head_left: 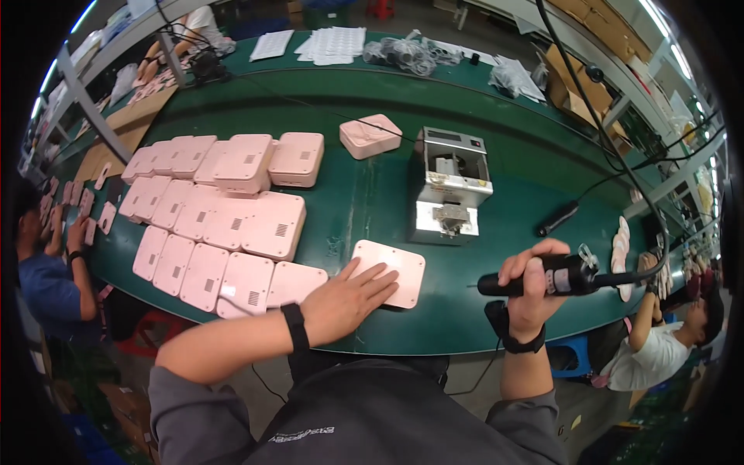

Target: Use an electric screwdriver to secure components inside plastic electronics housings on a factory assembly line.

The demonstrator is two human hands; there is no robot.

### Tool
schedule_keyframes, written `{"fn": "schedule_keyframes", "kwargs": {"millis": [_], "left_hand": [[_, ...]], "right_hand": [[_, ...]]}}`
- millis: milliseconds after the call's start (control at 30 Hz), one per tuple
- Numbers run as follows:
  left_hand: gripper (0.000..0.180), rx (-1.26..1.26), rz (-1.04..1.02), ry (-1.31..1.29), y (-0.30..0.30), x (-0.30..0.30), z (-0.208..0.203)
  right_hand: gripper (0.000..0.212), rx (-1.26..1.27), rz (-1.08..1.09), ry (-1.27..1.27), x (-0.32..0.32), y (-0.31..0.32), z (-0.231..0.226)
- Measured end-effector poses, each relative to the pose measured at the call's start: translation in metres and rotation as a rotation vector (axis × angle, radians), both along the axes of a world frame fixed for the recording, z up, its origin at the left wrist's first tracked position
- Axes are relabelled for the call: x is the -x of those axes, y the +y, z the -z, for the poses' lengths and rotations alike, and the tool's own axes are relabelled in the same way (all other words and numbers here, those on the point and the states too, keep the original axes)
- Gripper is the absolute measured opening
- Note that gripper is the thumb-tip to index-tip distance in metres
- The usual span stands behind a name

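Observation:
My left hand point(341, 301) rests with its fingers stretched out on a pale pink plastic casing point(404, 267) that lies flat near the front edge of the bench. To the right, my right hand point(535, 288) is wrapped round a black electric screwdriver point(558, 280). The tool is held above the bench, its thin bit pointing left toward the casing, and a thick cable runs from its back end. Beyond the casing stands a grey metal screw feeder point(452, 182). Another pink casing point(298, 279) lies just left of my left hand, partly behind it.
Several rows of pink casings point(232, 217) fill the left of the green bench point(356, 186). One pink casing point(370, 136) sits open-side up near the back. A second black screwdriver point(556, 219) lies right of the feeder. Co-workers sit left point(54, 263) and right point(659, 349).

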State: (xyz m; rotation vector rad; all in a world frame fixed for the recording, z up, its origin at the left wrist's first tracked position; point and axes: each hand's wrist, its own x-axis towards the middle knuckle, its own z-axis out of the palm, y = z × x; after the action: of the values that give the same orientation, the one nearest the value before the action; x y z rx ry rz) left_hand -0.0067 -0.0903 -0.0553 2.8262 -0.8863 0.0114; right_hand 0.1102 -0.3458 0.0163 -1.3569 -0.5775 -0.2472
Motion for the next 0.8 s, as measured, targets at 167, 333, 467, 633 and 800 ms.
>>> {"fn": "schedule_keyframes", "kwargs": {"millis": [167, 333, 467, 633, 800], "left_hand": [[0.059, 0.077, -0.287, 0.028, -0.057, 0.025, 0.001], [0.058, 0.162, -0.318, -0.031, -0.063, 0.024, 0.013], [0.066, 0.292, -0.55, -0.087, -0.064, 0.025, 0.009], [0.078, 0.742, -0.704, 0.066, -0.061, 0.021, 0.036], [0.077, 0.744, -0.656, 0.107, -0.053, 0.016, 0.035]], "right_hand": [[0.017, -0.204, -0.115, -0.057, -0.036, 0.016, -0.025], [0.015, -0.189, -0.099, -0.041, -0.068, 0.054, -0.034], [0.015, 0.009, -0.01, -0.117, -0.089, 0.069, -0.02], [0.014, -0.003, -0.058, 0.067, -0.084, 0.068, -0.015], [0.019, -0.048, -0.194, 0.116, -0.045, 0.049, -0.008]]}}
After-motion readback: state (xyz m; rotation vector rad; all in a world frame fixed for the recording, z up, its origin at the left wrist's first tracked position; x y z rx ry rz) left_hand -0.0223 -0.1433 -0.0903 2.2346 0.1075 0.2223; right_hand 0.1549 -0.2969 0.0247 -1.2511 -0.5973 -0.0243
